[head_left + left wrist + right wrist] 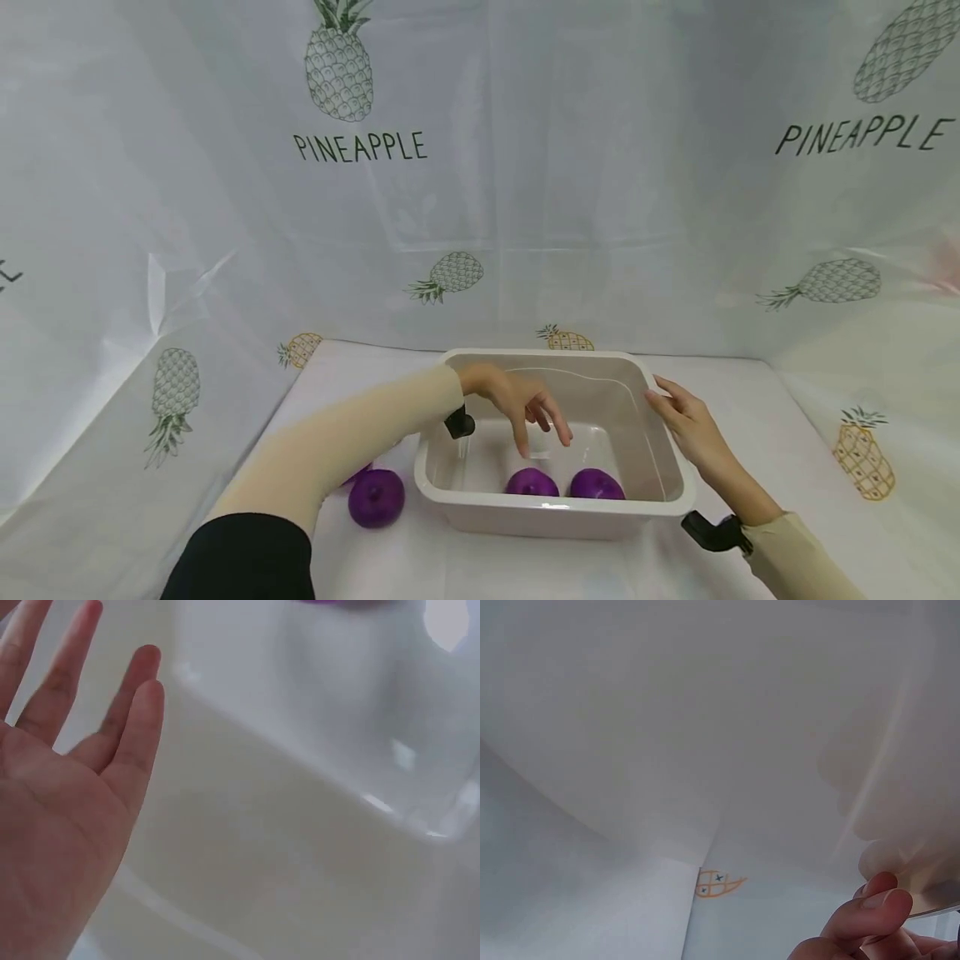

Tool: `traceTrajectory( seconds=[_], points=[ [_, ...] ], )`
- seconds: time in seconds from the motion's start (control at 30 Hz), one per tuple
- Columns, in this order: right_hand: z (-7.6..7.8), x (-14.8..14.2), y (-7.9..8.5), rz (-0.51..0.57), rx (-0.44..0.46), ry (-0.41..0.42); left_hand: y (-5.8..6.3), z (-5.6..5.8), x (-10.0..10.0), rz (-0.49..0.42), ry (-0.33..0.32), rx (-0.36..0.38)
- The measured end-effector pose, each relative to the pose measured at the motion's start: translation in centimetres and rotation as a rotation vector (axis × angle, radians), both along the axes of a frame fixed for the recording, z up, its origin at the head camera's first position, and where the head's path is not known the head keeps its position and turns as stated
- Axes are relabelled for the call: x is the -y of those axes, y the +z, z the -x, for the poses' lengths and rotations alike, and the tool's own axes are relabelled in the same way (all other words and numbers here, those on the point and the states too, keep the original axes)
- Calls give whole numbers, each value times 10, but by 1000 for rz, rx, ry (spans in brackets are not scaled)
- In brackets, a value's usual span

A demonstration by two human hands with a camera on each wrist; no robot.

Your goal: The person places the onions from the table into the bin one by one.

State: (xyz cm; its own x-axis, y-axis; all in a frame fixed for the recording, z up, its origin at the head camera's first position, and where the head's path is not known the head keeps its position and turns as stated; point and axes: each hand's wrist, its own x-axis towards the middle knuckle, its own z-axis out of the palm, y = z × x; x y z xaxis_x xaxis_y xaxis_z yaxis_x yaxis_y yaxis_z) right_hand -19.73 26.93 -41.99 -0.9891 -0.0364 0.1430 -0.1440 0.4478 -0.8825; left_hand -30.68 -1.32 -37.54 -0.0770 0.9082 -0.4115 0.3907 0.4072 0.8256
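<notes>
In the head view, my left grip hangs over the inside of the pale bin, released and holding nothing, its fingers loosely bent and pointing down. Below it, near the front wall inside the bin, sit two purple round objects: the left one and the right one, side by side with a narrow gap between them. My right grip is at the bin's right side, grasping the rim toward the back. Outside the bin, to its left on the white tabletop, lies a third purple round object, and just behind it shows part of a fourth, mostly hidden by my left sleeve. A pale sheet printed with pineapples rises behind the tabletop.

In the left wrist view, my palm shows with the fingers apart and nothing held. The bin's glossy inside fills the rest, and a sliver of purple shows at the top edge.

In the right wrist view, the bin's blurred pale wall takes up most of the space. At the lower right, my bent fingers meet the rim; an orange pineapple print shows to their left.
</notes>
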Motion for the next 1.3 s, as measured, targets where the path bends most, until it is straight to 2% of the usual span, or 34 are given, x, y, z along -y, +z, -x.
traceTrajectory(
  seconds=[0.27,0.4,0.53,0.67,0.9,1.13,1.3],
  points=[
    [0,-1,-2,-29,4,-15,51,11,32,-233,82,-75],
    [0,-2,-3,-30,11,-26,68,13,53,-286,135,-89],
    [0,-2,-4,-24,9,-25,77,13,77,-308,192,-109],
    [0,-1,-3,-18,6,-22,79,12,104,-306,272,-128],
    [0,-1,-3,-53,11,-31,76,9,152,-305,441,-138],
    [2,-1,-5,-53,17,-29,70,3,193,-387,528,-159],
    [3,1,-5,-36,7,-27,62,-2,222,-388,590,-165]
  ],
)
